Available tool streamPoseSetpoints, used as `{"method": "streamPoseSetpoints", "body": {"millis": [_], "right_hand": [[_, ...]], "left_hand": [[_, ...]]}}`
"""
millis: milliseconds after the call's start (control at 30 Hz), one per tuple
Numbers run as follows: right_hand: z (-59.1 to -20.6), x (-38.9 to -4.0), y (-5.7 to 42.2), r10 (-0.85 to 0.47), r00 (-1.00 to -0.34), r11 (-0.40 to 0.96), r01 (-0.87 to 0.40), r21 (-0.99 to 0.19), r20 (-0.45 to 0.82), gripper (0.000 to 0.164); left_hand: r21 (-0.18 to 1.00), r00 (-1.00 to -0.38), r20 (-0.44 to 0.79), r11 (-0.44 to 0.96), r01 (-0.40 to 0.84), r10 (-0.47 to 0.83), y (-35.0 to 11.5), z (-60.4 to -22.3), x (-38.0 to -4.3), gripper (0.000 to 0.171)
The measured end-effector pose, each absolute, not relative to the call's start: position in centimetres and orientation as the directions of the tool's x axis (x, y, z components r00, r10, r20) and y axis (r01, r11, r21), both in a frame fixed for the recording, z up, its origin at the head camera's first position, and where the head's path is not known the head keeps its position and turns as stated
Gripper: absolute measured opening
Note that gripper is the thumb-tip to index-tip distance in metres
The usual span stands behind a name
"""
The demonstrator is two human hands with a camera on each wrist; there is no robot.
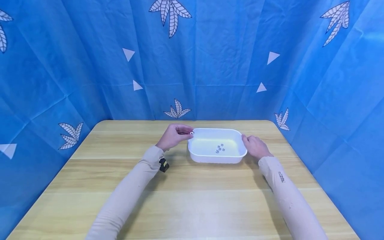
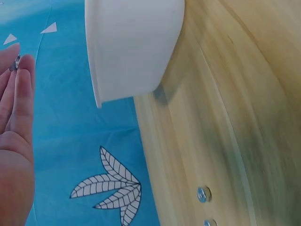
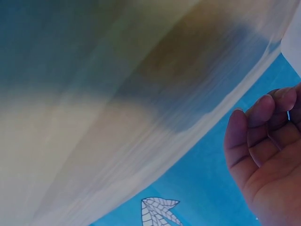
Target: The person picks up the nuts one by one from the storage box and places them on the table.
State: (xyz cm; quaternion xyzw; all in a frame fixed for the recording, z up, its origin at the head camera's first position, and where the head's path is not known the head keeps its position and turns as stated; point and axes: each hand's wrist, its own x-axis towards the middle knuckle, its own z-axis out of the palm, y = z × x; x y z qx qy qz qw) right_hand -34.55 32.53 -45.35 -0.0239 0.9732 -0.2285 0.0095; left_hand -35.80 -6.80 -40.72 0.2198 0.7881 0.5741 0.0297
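In the head view, the left hand (image 1: 175,137), centre of the frame, is pinching a small metal nut (image 1: 192,133) between thumb and fingertips, right by the left end of the white plastic tub (image 1: 217,159). The right hand (image 1: 255,146) is gripping the tub's right end, its thumb lying over the rim. The tub is sitting right of centre on the wood-grain table (image 1: 195,200), with a loose cluster of nuts (image 1: 220,149) lying on its floor. In the lower right of the left wrist view, two more nuts (image 2: 203,194) are resting on the table.

For a clean job, the pinch should be staying light but sure, since so small a piece could slip out. Releasing low and inside the wall would limit bouncing, while the right hand's steady hold should be preventing the tub from sliding.
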Motion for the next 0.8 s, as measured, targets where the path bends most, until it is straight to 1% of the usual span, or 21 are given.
{"method": "streamPoseSetpoints", "body": {"millis": [300, 467, 800], "right_hand": [[-45.6, -34.5, 32.7, -0.055, -0.998, 0.890, -0.045, -0.454, -0.008, 0.081], [-45.2, -34.3, 32.5, -0.054, -0.998, 0.890, -0.043, -0.454, -0.013, 0.081], [-45.2, -34.3, 32.2, -0.052, -0.998, 0.893, -0.035, -0.449, -0.026, 0.083]], "left_hand": [[0.927, -0.910, 0.197, 0.233, 0.294, 0.364, -8.9, -41.4, -35.8, 0.038], [0.918, -0.918, 0.188, 0.268, 0.291, 0.350, -9.9, -41.7, -36.0, 0.039], [0.896, -0.931, 0.151, 0.352, 0.270, 0.331, -11.9, -43.1, -36.0, 0.029]]}}
